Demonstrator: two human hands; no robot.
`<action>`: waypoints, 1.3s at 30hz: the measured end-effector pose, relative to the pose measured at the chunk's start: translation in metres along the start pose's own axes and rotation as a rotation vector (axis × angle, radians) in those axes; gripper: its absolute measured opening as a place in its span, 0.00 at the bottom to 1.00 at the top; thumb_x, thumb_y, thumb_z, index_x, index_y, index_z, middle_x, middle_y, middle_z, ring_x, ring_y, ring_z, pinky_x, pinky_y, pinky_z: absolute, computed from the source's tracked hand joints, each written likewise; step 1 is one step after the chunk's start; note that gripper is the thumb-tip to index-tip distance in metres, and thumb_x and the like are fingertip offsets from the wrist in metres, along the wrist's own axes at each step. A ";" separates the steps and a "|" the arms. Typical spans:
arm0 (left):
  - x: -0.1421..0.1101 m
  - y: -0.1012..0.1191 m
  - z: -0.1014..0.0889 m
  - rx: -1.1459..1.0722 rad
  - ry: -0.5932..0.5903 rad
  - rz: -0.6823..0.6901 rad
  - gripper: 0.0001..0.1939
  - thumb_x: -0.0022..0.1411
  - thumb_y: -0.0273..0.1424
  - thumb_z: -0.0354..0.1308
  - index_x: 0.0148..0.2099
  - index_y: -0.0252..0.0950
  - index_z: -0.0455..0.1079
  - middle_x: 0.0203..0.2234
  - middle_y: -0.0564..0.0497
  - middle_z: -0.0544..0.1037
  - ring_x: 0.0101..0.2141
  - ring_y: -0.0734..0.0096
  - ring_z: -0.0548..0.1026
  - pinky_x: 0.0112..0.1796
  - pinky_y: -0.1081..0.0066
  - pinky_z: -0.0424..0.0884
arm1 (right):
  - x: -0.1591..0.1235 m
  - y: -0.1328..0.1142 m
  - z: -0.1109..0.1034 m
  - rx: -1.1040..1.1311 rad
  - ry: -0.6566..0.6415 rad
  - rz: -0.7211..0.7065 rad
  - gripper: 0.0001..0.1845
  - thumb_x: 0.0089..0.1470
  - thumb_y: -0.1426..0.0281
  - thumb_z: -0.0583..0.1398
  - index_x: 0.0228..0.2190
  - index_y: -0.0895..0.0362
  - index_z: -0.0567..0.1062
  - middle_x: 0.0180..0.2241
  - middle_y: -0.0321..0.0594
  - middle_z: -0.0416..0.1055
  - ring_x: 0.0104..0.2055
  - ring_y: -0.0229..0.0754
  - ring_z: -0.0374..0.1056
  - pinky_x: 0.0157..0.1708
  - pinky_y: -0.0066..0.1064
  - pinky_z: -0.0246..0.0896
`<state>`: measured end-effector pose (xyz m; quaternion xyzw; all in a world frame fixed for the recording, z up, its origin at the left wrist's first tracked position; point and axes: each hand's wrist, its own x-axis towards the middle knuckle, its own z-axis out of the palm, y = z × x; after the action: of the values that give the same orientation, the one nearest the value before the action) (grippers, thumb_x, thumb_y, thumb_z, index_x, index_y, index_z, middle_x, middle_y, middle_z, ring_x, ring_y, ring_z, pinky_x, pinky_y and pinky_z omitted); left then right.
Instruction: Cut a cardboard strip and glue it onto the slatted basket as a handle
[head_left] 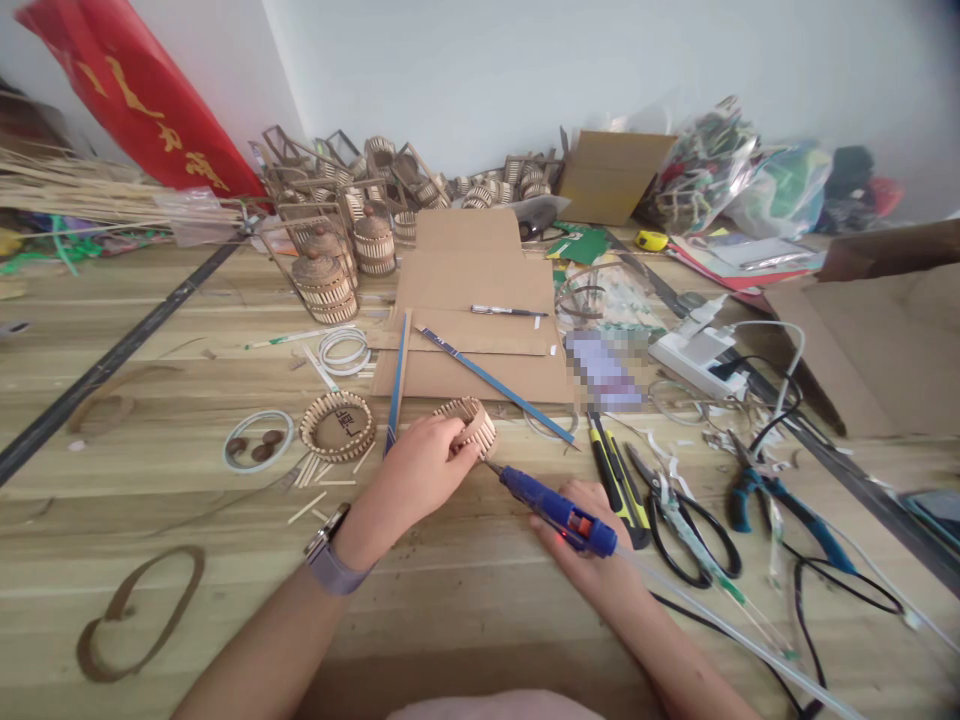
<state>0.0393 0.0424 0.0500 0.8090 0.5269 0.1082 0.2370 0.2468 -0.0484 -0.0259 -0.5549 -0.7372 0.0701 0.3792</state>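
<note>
With my left hand (427, 465) I grip a small round basket (474, 425) made of short wooden sticks, fingers over its near-left rim. A blue glue gun (559, 510) with a glue stick in its back end is in my right hand (592, 535). Its nozzle points at the basket's lower right side; whether it touches cannot be made out. To the left lies a wider stick basket (337, 427) with a cardboard base, and loose short sticks (313, 470) are scattered below it. A white ring (259, 441) encircles several brown round pieces.
Two blue strips (495, 378) lie around flat cardboard (472, 280). Right of my hand are a yellow-black cutter (619, 480), scissors (690, 520), pliers (784, 495) and cables by a power strip (701, 350). Finished lidded baskets (322, 280) stand behind.
</note>
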 end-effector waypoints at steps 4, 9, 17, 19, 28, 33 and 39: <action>0.000 0.000 -0.001 -0.006 -0.007 -0.012 0.16 0.66 0.35 0.50 0.25 0.38 0.58 0.26 0.52 0.71 0.28 0.67 0.70 0.29 0.69 0.58 | 0.000 0.000 0.000 -0.010 0.001 0.020 0.16 0.57 0.65 0.60 0.21 0.52 0.60 0.20 0.32 0.60 0.24 0.40 0.58 0.26 0.32 0.52; -0.001 0.000 -0.002 -0.011 -0.009 -0.025 0.15 0.66 0.34 0.50 0.25 0.38 0.59 0.25 0.52 0.70 0.27 0.68 0.69 0.27 0.69 0.57 | 0.001 -0.001 -0.001 -0.037 0.005 -0.021 0.14 0.57 0.64 0.59 0.23 0.52 0.62 0.20 0.31 0.60 0.23 0.39 0.58 0.27 0.33 0.53; 0.000 -0.001 0.000 0.011 0.005 -0.020 0.16 0.66 0.34 0.50 0.25 0.38 0.59 0.25 0.52 0.71 0.27 0.68 0.70 0.27 0.69 0.57 | 0.002 0.000 0.000 -0.058 -0.010 -0.031 0.14 0.58 0.63 0.58 0.23 0.52 0.63 0.20 0.32 0.61 0.24 0.40 0.60 0.27 0.34 0.53; 0.000 -0.001 0.000 0.012 0.002 -0.020 0.16 0.66 0.35 0.50 0.25 0.38 0.58 0.25 0.52 0.71 0.27 0.67 0.70 0.27 0.69 0.57 | 0.002 -0.001 0.000 -0.052 -0.012 -0.035 0.14 0.58 0.63 0.58 0.23 0.52 0.63 0.20 0.31 0.61 0.23 0.39 0.59 0.27 0.34 0.52; 0.000 -0.001 0.000 -0.005 -0.002 -0.013 0.15 0.66 0.34 0.50 0.25 0.38 0.58 0.25 0.52 0.70 0.27 0.69 0.69 0.27 0.70 0.58 | 0.003 -0.002 -0.001 -0.042 -0.005 -0.021 0.14 0.57 0.65 0.59 0.22 0.52 0.62 0.19 0.31 0.60 0.23 0.39 0.58 0.27 0.34 0.52; 0.000 -0.001 0.000 -0.004 -0.004 -0.009 0.14 0.66 0.33 0.51 0.26 0.38 0.59 0.27 0.51 0.72 0.28 0.68 0.70 0.28 0.69 0.59 | 0.003 -0.003 -0.001 -0.045 0.009 -0.029 0.14 0.57 0.65 0.59 0.23 0.52 0.62 0.20 0.31 0.60 0.23 0.39 0.58 0.27 0.34 0.52; -0.001 -0.002 0.001 -0.003 0.002 -0.001 0.15 0.67 0.33 0.49 0.26 0.39 0.57 0.28 0.50 0.73 0.30 0.66 0.71 0.29 0.69 0.60 | 0.003 -0.002 -0.002 -0.070 0.019 -0.052 0.15 0.58 0.64 0.59 0.23 0.52 0.62 0.20 0.31 0.60 0.23 0.39 0.58 0.27 0.34 0.53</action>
<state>0.0375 0.0415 0.0481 0.8083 0.5272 0.1097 0.2379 0.2459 -0.0472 -0.0222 -0.5489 -0.7498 0.0292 0.3682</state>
